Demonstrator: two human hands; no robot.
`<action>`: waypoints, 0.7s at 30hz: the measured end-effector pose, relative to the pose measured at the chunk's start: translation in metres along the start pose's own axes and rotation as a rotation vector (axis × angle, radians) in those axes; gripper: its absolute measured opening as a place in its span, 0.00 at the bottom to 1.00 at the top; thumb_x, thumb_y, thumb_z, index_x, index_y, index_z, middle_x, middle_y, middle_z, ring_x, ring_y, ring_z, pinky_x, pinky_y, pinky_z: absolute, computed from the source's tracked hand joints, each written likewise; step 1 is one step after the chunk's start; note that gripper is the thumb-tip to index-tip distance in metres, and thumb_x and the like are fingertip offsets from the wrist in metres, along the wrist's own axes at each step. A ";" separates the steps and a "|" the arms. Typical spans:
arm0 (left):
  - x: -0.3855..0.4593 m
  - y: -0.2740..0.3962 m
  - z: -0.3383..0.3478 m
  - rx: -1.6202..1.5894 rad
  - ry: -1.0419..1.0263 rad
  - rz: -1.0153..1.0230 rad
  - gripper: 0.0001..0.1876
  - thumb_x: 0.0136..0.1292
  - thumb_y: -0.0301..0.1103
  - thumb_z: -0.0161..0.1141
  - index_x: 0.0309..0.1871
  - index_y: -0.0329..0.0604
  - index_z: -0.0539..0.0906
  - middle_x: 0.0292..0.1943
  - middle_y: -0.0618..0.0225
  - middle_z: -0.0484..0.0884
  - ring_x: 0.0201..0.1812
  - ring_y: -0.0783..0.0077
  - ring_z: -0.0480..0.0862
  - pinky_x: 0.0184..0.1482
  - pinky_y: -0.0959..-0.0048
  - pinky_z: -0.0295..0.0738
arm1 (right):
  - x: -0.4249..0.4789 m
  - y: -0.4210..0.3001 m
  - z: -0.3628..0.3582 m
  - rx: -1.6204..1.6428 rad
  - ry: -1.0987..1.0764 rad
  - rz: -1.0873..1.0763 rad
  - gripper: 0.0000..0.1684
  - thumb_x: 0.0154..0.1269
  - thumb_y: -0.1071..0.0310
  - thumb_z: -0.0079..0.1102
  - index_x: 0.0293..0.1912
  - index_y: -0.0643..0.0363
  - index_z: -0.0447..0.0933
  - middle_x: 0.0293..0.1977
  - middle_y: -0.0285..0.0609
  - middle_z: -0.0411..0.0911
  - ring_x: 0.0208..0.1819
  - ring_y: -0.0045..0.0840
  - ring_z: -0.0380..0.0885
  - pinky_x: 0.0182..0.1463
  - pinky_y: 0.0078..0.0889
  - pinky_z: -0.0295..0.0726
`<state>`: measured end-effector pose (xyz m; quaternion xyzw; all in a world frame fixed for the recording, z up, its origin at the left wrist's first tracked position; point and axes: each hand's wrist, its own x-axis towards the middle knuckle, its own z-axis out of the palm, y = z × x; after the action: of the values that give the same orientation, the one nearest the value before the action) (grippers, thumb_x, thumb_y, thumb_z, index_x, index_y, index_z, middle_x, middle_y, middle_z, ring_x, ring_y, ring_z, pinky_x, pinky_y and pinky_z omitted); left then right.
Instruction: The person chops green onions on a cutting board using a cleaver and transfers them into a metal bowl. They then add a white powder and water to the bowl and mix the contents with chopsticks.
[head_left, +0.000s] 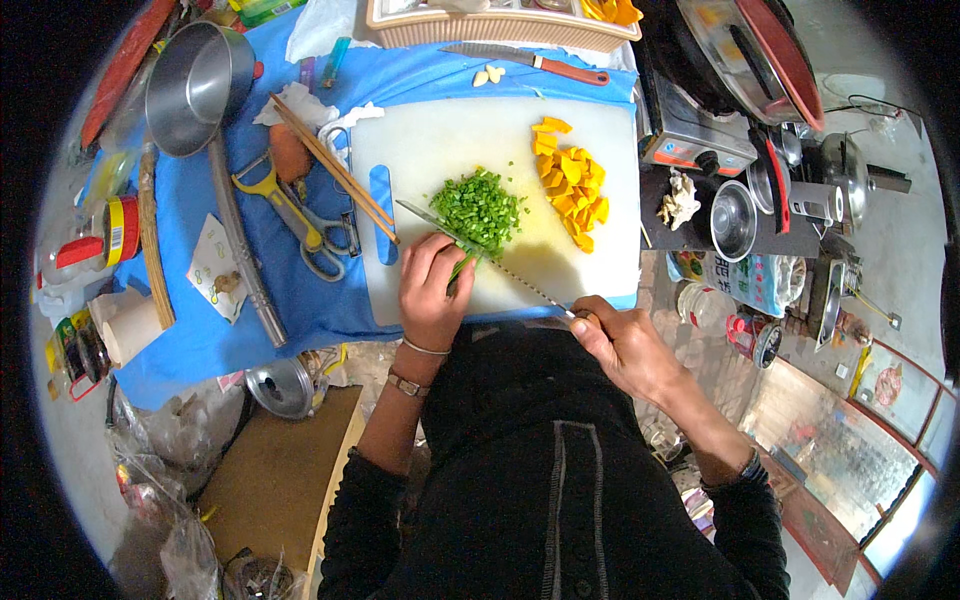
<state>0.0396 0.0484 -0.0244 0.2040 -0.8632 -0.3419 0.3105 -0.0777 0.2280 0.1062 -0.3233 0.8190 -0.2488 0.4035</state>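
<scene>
My right hand (626, 349) grips the handle of a kitchen knife (517, 279), its blade slanting up and left across the white cutting board (420, 135). Under the curled fingers of my left hand (435, 285) is a small bunch of green stalks (459, 274), pressed against the board beside the blade. Just beyond the blade lies a heap of finely chopped greens (480, 210). Orange pumpkin pieces (571, 184) are piled on the board's right side.
Left of the board lie wooden chopsticks (330, 161), a yellow peeler (281, 199), scissors (326, 259) and a long-handled metal ladle (199, 90). A second knife (532, 61) and garlic cloves (489, 74) lie behind it. At right are a stove (697, 139) and a metal bowl (733, 221).
</scene>
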 end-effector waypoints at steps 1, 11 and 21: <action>-0.001 0.000 0.000 0.002 -0.001 0.003 0.10 0.46 0.22 0.66 0.33 0.37 0.78 0.39 0.59 0.78 0.43 0.55 0.77 0.46 0.62 0.73 | 0.000 0.000 0.000 -0.009 -0.013 0.002 0.18 0.70 0.55 0.48 0.39 0.63 0.72 0.21 0.51 0.75 0.25 0.48 0.77 0.31 0.43 0.75; -0.002 -0.001 -0.001 -0.044 -0.035 -0.005 0.11 0.46 0.22 0.67 0.33 0.36 0.78 0.40 0.59 0.77 0.43 0.54 0.77 0.47 0.63 0.72 | 0.016 0.014 0.025 0.038 0.032 -0.009 0.19 0.71 0.54 0.46 0.37 0.63 0.71 0.23 0.54 0.76 0.28 0.50 0.77 0.32 0.45 0.75; -0.011 0.001 -0.012 -0.059 0.000 -0.025 0.11 0.48 0.24 0.68 0.35 0.36 0.79 0.43 0.58 0.76 0.46 0.55 0.76 0.49 0.62 0.72 | -0.006 0.001 0.004 0.006 -0.013 -0.003 0.19 0.71 0.55 0.47 0.39 0.64 0.72 0.20 0.51 0.74 0.25 0.45 0.78 0.31 0.42 0.75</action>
<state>0.0552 0.0494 -0.0215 0.2057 -0.8500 -0.3711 0.3121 -0.0717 0.2321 0.1064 -0.3249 0.8151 -0.2495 0.4096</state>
